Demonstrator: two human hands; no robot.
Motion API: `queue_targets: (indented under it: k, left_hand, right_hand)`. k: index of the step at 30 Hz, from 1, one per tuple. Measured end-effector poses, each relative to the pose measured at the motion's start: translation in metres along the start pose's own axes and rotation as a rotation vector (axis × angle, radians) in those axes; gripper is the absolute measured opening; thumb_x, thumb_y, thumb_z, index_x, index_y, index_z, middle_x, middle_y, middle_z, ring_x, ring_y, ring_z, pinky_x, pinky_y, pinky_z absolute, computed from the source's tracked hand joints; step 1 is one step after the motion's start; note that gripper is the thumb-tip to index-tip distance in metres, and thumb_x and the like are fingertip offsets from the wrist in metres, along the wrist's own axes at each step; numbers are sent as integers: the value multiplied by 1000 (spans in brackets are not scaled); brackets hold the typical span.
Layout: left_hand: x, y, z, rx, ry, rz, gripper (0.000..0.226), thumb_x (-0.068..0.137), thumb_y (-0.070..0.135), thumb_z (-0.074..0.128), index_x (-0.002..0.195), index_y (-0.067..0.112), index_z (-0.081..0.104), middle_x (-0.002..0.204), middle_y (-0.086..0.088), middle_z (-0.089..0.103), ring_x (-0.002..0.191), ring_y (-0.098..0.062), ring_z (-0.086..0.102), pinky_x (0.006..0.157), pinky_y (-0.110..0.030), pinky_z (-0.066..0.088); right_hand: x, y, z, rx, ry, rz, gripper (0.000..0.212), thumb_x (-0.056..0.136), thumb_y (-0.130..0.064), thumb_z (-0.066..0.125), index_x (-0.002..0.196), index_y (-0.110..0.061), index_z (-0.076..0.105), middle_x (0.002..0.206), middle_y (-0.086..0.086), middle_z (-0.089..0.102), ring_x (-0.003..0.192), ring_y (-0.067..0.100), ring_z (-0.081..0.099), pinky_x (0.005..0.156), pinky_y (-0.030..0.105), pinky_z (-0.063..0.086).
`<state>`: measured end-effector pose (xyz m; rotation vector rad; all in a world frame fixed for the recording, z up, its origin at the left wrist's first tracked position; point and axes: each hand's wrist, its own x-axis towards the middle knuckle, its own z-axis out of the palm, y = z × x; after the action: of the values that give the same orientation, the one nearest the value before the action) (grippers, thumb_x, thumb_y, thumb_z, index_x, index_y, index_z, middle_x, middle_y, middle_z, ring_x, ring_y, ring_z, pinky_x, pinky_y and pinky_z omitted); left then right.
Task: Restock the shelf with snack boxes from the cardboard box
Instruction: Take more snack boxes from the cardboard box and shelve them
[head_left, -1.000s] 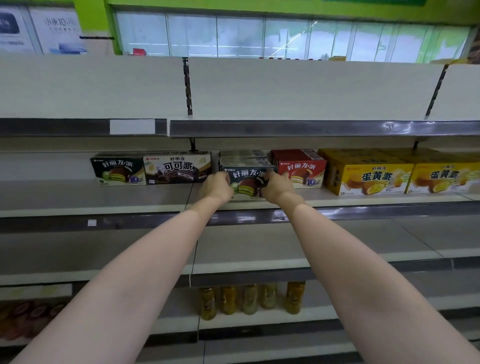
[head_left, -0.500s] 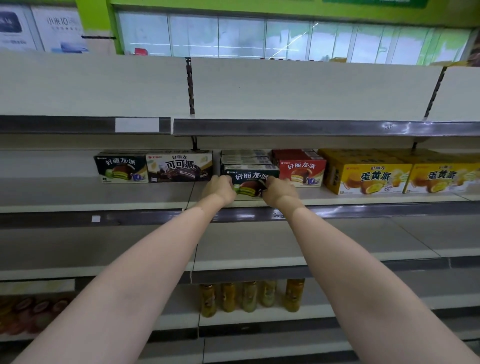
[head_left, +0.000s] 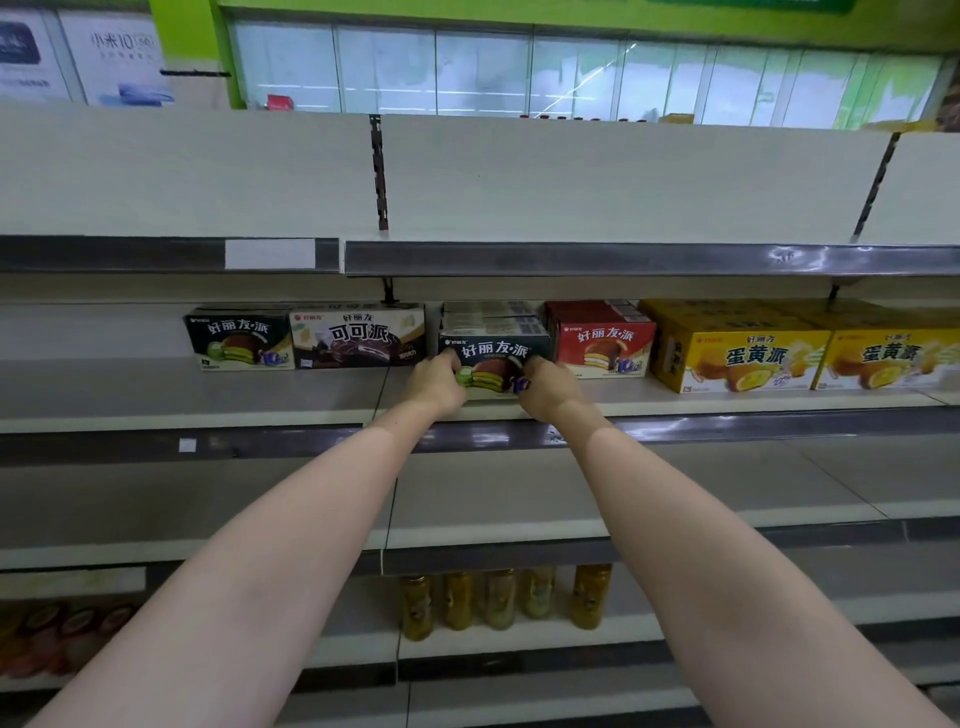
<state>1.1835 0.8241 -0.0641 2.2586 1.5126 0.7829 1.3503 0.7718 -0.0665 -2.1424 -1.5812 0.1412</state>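
A dark green snack box (head_left: 493, 351) stands on the middle shelf (head_left: 208, 405), between a cocoa-pie box (head_left: 358, 338) on its left and a red box (head_left: 605, 340) on its right. My left hand (head_left: 439, 382) grips its lower left corner and my right hand (head_left: 545, 387) grips its lower right corner. More boxes of the same kind sit behind it. The cardboard box is out of view.
Another dark green box (head_left: 239, 338) stands at the row's left end, and two yellow boxes (head_left: 743, 358) stand at the right. The top shelf (head_left: 623, 257) overhangs the row. Jars of yellow fruit (head_left: 498, 597) stand on a lower shelf.
The dark green box has been lowered and pushed back onto the shelf. My hands have slid down to its bottom corners.
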Motion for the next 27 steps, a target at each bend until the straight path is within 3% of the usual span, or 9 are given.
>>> queue_targets:
  k: [4,7,10,16,22,27]
  left_hand:
    - [0,0,3,14,-30,-1,38,89,8,61,125,18,56,124,-12,59,109,-31,58,91,-38,51]
    - [-1,0,4,39,-20,-2,41,89,10,61,128,22,58,130,-11,56,114,-31,56,97,-40,50]
    - [-2,1,3,73,13,1,32,88,9,60,116,24,63,121,-8,60,104,-29,59,90,-41,53]
    - [-6,9,2,39,31,24,10,91,11,58,93,16,67,99,-6,64,91,-25,60,77,-35,51]
    - [-9,25,11,3,33,73,11,91,10,59,87,15,68,99,-6,66,91,-24,62,81,-36,53]
    - [-11,36,21,3,13,90,9,88,13,60,82,18,65,101,-7,67,93,-25,63,84,-36,54]
  right_hand:
    - [2,-1,1,-30,-23,1,34,94,-15,53,127,-7,54,128,19,58,117,36,55,93,35,46]
    - [2,-2,-1,-42,-21,7,30,94,-19,54,122,-9,56,120,18,62,109,36,59,84,35,47]
    - [0,-3,-3,-52,-12,27,31,93,-22,54,121,-11,56,119,19,61,105,38,60,79,35,46]
    - [-5,-1,-7,-59,-9,7,28,93,-10,49,119,-10,58,117,18,62,105,38,61,78,36,47]
    - [-15,3,-10,-44,16,13,24,93,-8,51,115,-8,61,109,13,65,89,28,56,76,32,45]
    - [-23,10,-14,-2,68,11,28,91,-7,50,116,-10,63,115,14,65,103,34,62,86,37,52]
